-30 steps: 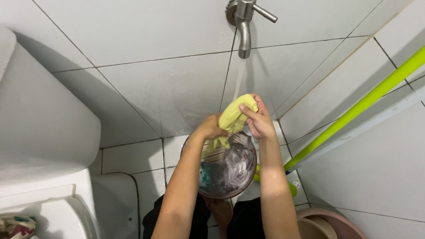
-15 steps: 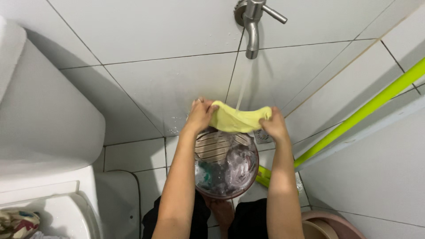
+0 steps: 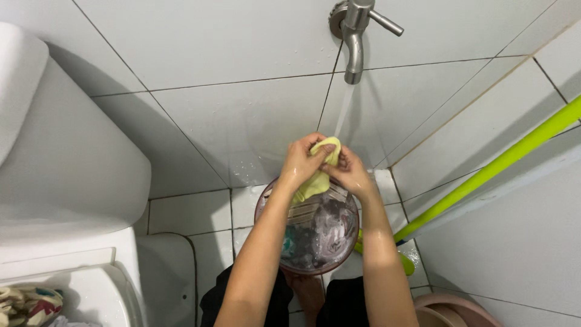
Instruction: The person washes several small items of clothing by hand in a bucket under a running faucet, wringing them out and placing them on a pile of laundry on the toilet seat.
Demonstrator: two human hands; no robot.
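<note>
Soft wet yellow cloth [image 3: 316, 179], clear plastic basin [image 3: 310, 229], shiny metal tap [image 3: 354, 36], glossy tiles [image 3: 200, 42]

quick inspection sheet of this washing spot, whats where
surface: white tiled floor, wet near the basin
job's things: yellow cloth bunched between both hands under running water from a metal tap; clear round basin below, holding soapy water and more laundry
clutter: pink tub at lower right; patterned cloth at lower left
grippers: left hand and right hand both grip the cloth
cables: nothing seen
surroundings: white toilet at left; green pole leaning along the tiled wall
</note>
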